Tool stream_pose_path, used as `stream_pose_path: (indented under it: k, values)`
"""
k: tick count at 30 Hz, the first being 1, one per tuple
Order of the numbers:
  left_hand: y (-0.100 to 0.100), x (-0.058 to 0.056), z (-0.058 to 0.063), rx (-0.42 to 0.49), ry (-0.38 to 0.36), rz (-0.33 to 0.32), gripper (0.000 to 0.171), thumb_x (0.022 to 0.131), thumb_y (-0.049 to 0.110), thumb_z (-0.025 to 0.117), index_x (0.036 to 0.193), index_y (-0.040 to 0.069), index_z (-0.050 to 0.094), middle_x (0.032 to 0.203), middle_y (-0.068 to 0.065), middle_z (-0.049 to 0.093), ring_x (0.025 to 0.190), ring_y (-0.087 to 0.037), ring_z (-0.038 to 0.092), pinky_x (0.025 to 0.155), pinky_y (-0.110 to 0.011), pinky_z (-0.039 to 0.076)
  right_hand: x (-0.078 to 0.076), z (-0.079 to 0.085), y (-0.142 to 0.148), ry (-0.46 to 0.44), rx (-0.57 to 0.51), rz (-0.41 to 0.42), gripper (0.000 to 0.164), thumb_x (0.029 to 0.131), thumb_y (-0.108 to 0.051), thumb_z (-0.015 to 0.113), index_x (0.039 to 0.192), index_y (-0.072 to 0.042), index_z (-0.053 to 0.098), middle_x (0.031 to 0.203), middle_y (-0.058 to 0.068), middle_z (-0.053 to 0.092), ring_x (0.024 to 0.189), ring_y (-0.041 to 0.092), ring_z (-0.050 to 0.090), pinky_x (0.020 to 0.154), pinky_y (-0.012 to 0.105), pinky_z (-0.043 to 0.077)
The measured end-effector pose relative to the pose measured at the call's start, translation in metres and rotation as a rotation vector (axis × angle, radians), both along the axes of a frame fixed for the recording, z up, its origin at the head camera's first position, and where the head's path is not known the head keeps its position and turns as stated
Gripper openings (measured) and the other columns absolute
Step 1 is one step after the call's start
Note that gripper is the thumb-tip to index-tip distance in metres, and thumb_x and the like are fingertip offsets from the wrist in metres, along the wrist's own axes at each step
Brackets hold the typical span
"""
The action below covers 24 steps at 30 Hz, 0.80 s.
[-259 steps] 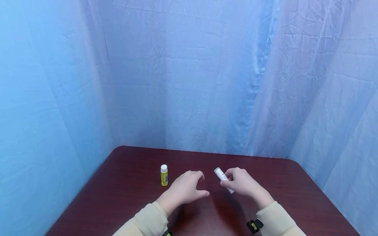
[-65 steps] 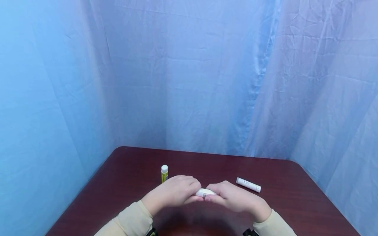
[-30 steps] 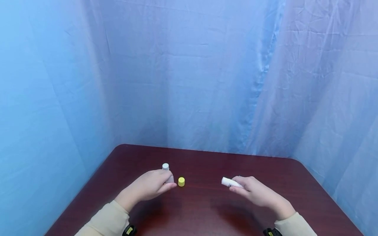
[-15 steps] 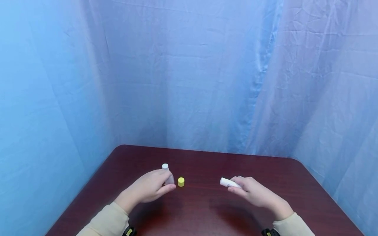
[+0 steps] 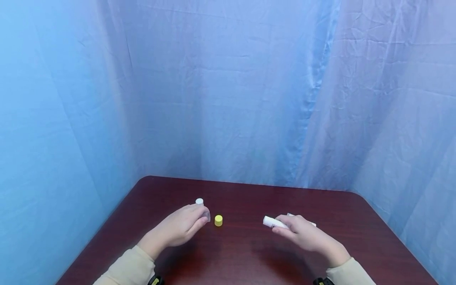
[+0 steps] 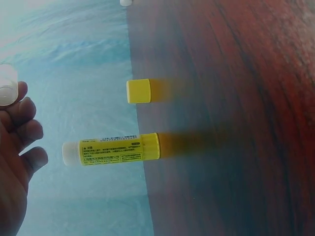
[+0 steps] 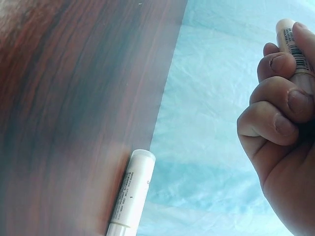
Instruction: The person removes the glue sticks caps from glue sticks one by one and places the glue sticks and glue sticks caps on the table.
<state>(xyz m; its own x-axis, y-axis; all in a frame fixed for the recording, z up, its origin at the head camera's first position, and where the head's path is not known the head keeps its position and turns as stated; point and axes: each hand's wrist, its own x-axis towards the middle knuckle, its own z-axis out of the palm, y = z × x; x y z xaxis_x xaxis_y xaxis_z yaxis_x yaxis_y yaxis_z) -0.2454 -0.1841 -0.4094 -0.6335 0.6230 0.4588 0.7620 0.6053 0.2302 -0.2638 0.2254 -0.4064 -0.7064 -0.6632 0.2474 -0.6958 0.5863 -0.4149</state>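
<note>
My left hand [image 5: 177,227] pinches a small translucent white cap [image 6: 7,87], seen at the left edge of the left wrist view. Just beyond that hand a yellow glue stick [image 6: 113,149] stands upright; its white top [image 5: 199,201] shows above my fingers in the head view. To the right of the hand sits a short yellow cap [image 5: 218,221]. On the right side, my right hand [image 5: 308,236] grips a white glue stick [image 5: 274,222], whose barcode shows in the right wrist view. A second white glue stick [image 7: 130,194] lies on the table, mostly hidden behind that hand in the head view.
A dark red-brown table [image 5: 242,253] with rounded far corners carries everything. Pale blue curtains [image 5: 228,99] hang behind it and along both sides.
Both hands met on the white glue stick 2.2 s ago; now they are apart, the translucent cap in the left, the stick in the right. In the last second the right hand has shifted slightly left.
</note>
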Motion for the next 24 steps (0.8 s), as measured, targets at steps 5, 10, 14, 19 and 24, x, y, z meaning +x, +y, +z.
stream_pose_path:
  k: [5, 10, 14, 19, 24]
  values:
    - [0.001, 0.002, 0.0, -0.024, -0.108, 0.06, 0.013, 0.107, 0.034, 0.053, 0.114, 0.024, 0.057, 0.097, 0.017, 0.055, 0.086, -0.002, 0.054, 0.084, -0.029, 0.051, -0.002, -0.001, -0.002, -0.017, 0.008, -0.004, 0.012, 0.104, -0.039, 0.059, 0.105, -0.028, 0.064, 0.08, -0.016, 0.055, 0.072, 0.003, 0.05, 0.063, 0.026, 0.045]
    - [0.001, 0.003, 0.001, -0.027, -0.135, 0.075, 0.022, 0.103, 0.032, 0.063, 0.121, 0.019, 0.063, 0.104, 0.013, 0.062, 0.092, -0.003, 0.059, 0.087, -0.031, 0.054, -0.004, -0.001, -0.004, -0.034, 0.021, -0.015, 0.014, 0.104, -0.042, 0.057, 0.107, -0.03, 0.063, 0.078, -0.016, 0.057, 0.071, 0.003, 0.052, 0.064, 0.026, 0.045]
    - [0.0, 0.003, 0.001, -0.042, -0.089, 0.062, 0.028, 0.101, 0.031, 0.067, 0.123, 0.015, 0.066, 0.106, 0.009, 0.065, 0.094, -0.008, 0.062, 0.088, -0.032, 0.054, -0.005, -0.001, -0.007, -0.03, 0.024, -0.011, 0.015, 0.105, -0.042, 0.056, 0.107, -0.029, 0.063, 0.076, -0.016, 0.058, 0.068, 0.002, 0.051, 0.068, 0.027, 0.043]
    - [-0.002, 0.003, 0.0, -0.033, -0.078, 0.053, 0.033, 0.1, 0.033, 0.068, 0.126, 0.014, 0.066, 0.108, 0.008, 0.066, 0.094, -0.009, 0.064, 0.086, -0.032, 0.055, -0.005, -0.001, -0.011, -0.023, 0.03, -0.011, 0.014, 0.105, -0.043, 0.055, 0.107, -0.031, 0.062, 0.075, -0.016, 0.058, 0.065, 0.001, 0.049, 0.067, 0.027, 0.042]
    - [-0.003, 0.005, 0.001, 0.02, -0.157, 0.083, 0.037, 0.097, 0.038, 0.071, 0.125, 0.015, 0.061, 0.1, 0.011, 0.066, 0.086, -0.006, 0.062, 0.078, -0.029, 0.055, -0.006, -0.001, -0.015, -0.039, 0.004, 0.006, 0.011, 0.104, -0.042, 0.057, 0.105, -0.032, 0.061, 0.072, -0.017, 0.055, 0.06, 0.0, 0.047, 0.058, 0.024, 0.044]
